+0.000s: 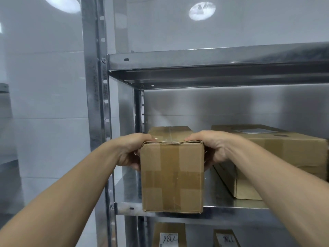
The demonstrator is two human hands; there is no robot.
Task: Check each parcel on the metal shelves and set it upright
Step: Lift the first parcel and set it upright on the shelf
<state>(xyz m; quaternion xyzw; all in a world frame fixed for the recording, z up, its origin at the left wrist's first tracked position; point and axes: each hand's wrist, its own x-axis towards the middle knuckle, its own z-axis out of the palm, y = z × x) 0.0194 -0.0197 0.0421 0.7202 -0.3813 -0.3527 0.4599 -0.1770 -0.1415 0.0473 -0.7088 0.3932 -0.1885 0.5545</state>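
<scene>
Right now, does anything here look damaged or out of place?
Lower down, the left box and right box have labels that look upside down. The held box has frayed tape on top.

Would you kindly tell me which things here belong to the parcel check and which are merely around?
Job:
taped parcel, gripped by left hand and right hand
wide parcel beside it
left labelled parcel below
right labelled parcel below
metal shelf

Merely around:
white wall
bright light patch
</scene>
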